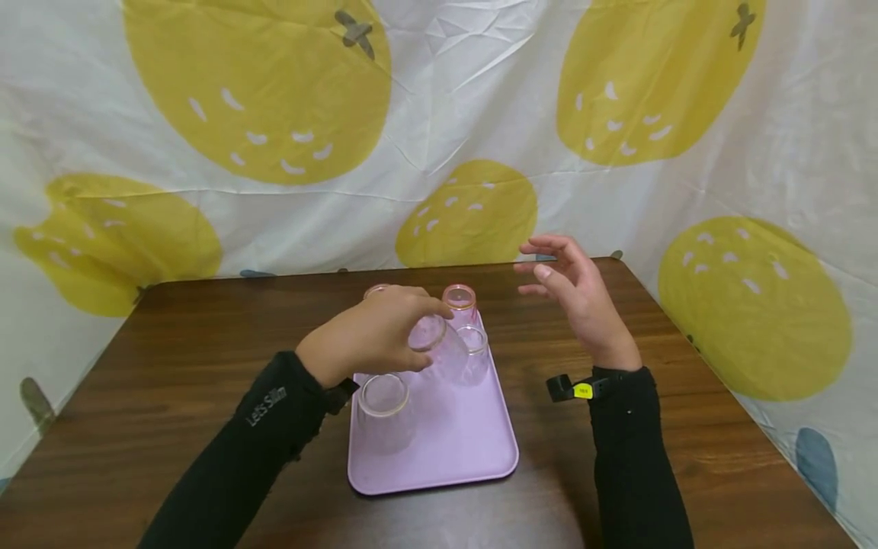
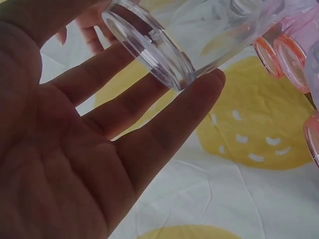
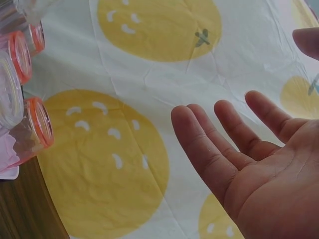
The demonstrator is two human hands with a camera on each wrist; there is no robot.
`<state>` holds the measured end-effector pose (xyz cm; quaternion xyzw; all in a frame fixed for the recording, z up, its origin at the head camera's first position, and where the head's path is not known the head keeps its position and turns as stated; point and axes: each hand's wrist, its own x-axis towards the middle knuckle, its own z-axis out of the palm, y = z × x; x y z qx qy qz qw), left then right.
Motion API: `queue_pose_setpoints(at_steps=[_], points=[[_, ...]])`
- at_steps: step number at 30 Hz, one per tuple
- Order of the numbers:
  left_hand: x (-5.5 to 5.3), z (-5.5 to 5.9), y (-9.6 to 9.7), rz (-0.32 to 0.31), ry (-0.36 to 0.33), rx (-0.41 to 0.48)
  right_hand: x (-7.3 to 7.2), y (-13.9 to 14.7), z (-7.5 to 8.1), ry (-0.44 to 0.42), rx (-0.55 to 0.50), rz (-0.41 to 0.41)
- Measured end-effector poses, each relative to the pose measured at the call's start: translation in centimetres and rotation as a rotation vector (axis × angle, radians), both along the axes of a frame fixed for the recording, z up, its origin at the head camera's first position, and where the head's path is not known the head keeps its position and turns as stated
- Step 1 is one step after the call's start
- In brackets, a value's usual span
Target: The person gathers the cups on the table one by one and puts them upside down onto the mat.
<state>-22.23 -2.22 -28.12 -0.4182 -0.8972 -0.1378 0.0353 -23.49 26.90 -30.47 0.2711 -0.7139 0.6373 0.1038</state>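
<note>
Backdrop cloth (image 1: pixel 480 99) with big yellow lemon-ish blobs hangs behind everything, and a dark wood counter (image 1: pixel 206 343) sits in front of it. Starting on the left, the left hand (image 1: pixel 370 335) comes in over a lilac tray (image 1: pixel 466 450) in a black sleeve. Its fingers (image 2: pixel 164 129) are wrapped round a clear glass (image 1: pixel 439 343), holding it tipped over above the tray. From the left wrist view you can see the thick base of that held glass (image 2: pixel 154 42) resting against the fingertips, with the palm open towards the camera.

On the tray itself, nearest the person, there's another clear glass (image 1: pixel 384 412) standing just below the left hand. Further back are a pink-rimmed glass (image 1: pixel 459 301) and a smaller clear glass (image 1: pixel 473 351) right beside the held one, close enough that I can't tell whether they touch. One more rim (image 1: pixel 376 290) peeks out behind the left hand, mostly hidden.

Over to the right, the right hand (image 1: pixel 579 297) hovers above the counter, off the tray, holding nothing. Its fingers (image 3: pixel 219 149) are spread and loosely relaxed, palm turned in towards the glasses. A black wrist strap with a yellow tag (image 1: pixel 583 390) sits on that arm.
</note>
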Motion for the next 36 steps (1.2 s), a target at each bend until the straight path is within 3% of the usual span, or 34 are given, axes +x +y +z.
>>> queue_pose_setpoints(at_steps=[8, 17, 23, 36], points=[[0.1, -0.4, 0.7, -0.003, -0.061, -0.044, 0.0, 0.0, 0.0, 0.003, 0.017, -0.010], [-0.3, -1.9, 1.5, -0.023, -0.075, -0.084, -0.1, -0.1, 0.0, 0.007, 0.025, -0.011], [-0.3, -2.8, 2.3, -0.002, -0.111, -0.154, -0.1, -0.1, 0.0, 0.000, 0.031, -0.015], [-0.4, -3.7, 3.2, 0.059, -0.121, -0.204, -0.1, 0.0, 0.0, 0.005, 0.073, -0.028]])
